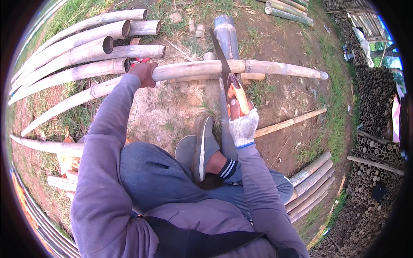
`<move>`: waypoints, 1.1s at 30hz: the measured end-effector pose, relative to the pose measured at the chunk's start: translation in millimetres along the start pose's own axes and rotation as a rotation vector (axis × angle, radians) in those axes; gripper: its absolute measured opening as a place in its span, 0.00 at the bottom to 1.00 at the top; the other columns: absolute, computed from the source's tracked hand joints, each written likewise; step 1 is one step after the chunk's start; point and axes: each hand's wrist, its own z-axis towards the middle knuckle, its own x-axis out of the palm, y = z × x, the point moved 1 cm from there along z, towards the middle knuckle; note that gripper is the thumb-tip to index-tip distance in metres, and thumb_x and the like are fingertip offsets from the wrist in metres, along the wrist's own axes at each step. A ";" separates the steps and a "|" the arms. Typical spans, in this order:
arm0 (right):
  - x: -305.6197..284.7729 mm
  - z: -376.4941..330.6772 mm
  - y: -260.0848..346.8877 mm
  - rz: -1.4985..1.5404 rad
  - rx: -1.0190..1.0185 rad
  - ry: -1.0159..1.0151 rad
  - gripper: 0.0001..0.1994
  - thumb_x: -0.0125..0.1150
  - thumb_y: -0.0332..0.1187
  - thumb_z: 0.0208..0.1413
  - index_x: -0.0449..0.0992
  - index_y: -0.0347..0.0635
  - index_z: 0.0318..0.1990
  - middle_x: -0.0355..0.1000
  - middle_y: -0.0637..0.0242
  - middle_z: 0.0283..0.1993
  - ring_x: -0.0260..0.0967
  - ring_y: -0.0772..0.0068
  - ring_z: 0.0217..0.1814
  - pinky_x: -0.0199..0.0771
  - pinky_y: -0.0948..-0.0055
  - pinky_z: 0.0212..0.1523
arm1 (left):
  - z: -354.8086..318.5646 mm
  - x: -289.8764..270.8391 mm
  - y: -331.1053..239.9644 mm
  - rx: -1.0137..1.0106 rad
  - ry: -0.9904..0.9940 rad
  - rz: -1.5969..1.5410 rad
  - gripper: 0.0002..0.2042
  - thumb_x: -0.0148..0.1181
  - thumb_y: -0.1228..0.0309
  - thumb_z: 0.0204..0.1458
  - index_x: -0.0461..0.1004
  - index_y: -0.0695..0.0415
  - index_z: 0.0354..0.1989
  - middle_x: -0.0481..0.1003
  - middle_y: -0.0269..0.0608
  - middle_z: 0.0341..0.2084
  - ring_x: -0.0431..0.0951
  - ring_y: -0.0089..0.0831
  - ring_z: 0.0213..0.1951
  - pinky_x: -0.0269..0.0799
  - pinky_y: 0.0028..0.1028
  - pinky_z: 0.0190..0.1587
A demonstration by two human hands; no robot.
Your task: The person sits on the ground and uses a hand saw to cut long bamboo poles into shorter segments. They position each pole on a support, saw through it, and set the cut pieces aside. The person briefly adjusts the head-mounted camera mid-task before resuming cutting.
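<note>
The setting is outdoors, in bright daylight. The floor is bare brown earth (292,96), scattered with dry bits. Patchy green grass (337,96) runs down the right side, and more grows at the far left. Beyond the right-hand strip, a tall stack of cut poles (372,96) rises like a wall, its round ends facing out. A whitish sheet (364,46) hangs at the far right, near a blue patch at the picture's rim.

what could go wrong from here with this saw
The orange-handled metal handsaw might skip across the round, pale bamboo pole. The pole's unheld right end could sag and pinch the dark blade. If the bare left hand loosens its grip, the pole may roll.
</note>
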 end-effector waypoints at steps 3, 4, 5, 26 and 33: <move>-62.5 -78.8 3.5 0.283 0.216 0.125 0.13 0.65 0.38 0.69 0.77 0.34 0.41 0.75 0.65 0.26 0.73 0.75 0.23 0.73 0.72 0.27 | -6.7 2.8 8.5 -0.010 -0.010 0.005 0.31 0.80 0.61 0.40 0.76 0.49 0.56 0.85 0.49 0.42 0.85 0.50 0.47 0.79 0.45 0.51; -85.2 -104.3 -0.6 0.245 0.195 0.161 0.14 0.64 0.38 0.70 0.77 0.34 0.41 0.75 0.67 0.25 0.72 0.79 0.23 0.71 0.75 0.26 | -6.4 4.6 10.8 -0.014 0.002 0.001 0.31 0.80 0.61 0.40 0.76 0.49 0.55 0.85 0.49 0.41 0.86 0.50 0.47 0.79 0.45 0.50; -108.3 -128.9 -4.4 0.206 0.175 0.197 0.14 0.63 0.39 0.71 0.77 0.33 0.42 0.74 0.70 0.24 0.72 0.82 0.23 0.70 0.78 0.25 | -5.4 1.0 12.3 -0.020 0.000 -0.001 0.30 0.79 0.62 0.40 0.76 0.49 0.55 0.85 0.49 0.41 0.86 0.51 0.46 0.79 0.45 0.50; 22.7 -9.9 -10.9 0.455 0.257 0.028 0.15 0.67 0.40 0.68 0.78 0.34 0.40 0.76 0.58 0.32 0.72 0.67 0.32 0.74 0.66 0.38 | -16.6 4.3 -3.9 -0.044 -0.145 0.099 0.31 0.80 0.59 0.41 0.74 0.49 0.55 0.84 0.49 0.43 0.84 0.52 0.49 0.80 0.48 0.51; 32.9 -22.9 -38.9 0.530 0.230 0.059 0.16 0.65 0.41 0.70 0.79 0.34 0.41 0.76 0.62 0.31 0.72 0.71 0.32 0.73 0.67 0.36 | 21.2 -0.7 -54.6 0.165 -0.190 0.123 0.31 0.77 0.59 0.44 0.68 0.51 0.55 0.83 0.51 0.44 0.85 0.55 0.47 0.80 0.51 0.48</move>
